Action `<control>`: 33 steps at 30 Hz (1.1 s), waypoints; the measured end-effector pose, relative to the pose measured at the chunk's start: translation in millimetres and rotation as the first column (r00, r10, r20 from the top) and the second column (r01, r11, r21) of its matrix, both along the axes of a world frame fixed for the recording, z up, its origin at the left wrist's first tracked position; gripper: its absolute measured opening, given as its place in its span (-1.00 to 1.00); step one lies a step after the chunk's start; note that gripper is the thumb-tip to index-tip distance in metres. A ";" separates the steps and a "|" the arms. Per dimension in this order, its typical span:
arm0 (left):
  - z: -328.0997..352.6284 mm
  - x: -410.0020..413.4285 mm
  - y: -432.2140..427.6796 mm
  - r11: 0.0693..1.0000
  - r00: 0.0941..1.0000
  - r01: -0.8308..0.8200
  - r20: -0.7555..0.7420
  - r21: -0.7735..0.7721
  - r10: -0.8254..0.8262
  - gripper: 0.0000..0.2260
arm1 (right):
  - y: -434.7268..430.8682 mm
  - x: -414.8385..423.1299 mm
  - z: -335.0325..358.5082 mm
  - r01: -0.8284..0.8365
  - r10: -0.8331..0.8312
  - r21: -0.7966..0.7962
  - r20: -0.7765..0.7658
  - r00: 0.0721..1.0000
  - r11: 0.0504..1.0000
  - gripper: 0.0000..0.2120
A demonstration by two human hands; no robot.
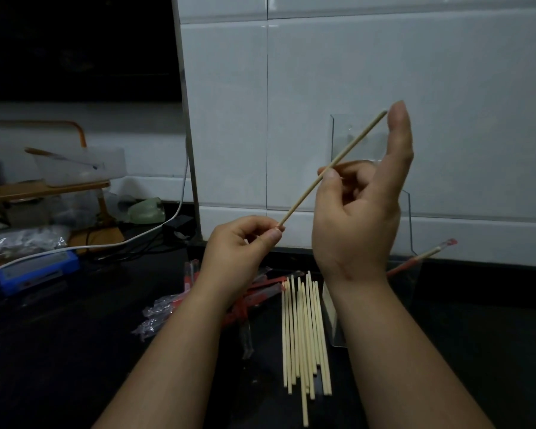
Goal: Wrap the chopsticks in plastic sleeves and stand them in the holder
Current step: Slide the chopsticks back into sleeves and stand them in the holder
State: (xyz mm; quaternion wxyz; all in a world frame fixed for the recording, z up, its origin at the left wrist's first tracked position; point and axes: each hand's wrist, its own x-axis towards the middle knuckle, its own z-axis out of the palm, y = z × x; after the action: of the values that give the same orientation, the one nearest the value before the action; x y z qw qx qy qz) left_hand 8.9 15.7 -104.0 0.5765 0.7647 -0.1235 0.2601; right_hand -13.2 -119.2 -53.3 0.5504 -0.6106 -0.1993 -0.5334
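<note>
Wooden chopstick [353, 147] held only by fingertip pinches of your left hand [242, 243] and right hand [362, 212]: ease either and it may drop among the loose chopsticks [304, 335].

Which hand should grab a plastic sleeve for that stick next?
Left. The left hand only pinches the lower end of the chopstick, and the plastic sleeves lie on the counter just beneath it. The right hand grips the chopstick at its middle, so it can probably hold it alone.

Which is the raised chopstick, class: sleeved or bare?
Bare: the chopstick shows plain pale wood from the left hand to the right hand.
</note>
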 end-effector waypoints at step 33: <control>4.7 -3.8 -1.5 0.963 0.995 0.051 0.091 -0.263 -0.028 -0.90 | 8.2 7.3 -8.3 -0.037 -0.152 -0.470 -0.359 0.921 0.882 -0.67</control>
State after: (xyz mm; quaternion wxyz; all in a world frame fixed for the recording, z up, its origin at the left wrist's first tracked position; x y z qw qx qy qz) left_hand 5.1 14.2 -99.3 0.6730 0.6660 -0.1276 0.2955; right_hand -5.9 -111.0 -61.6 0.3988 -0.8235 -0.1911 -0.3554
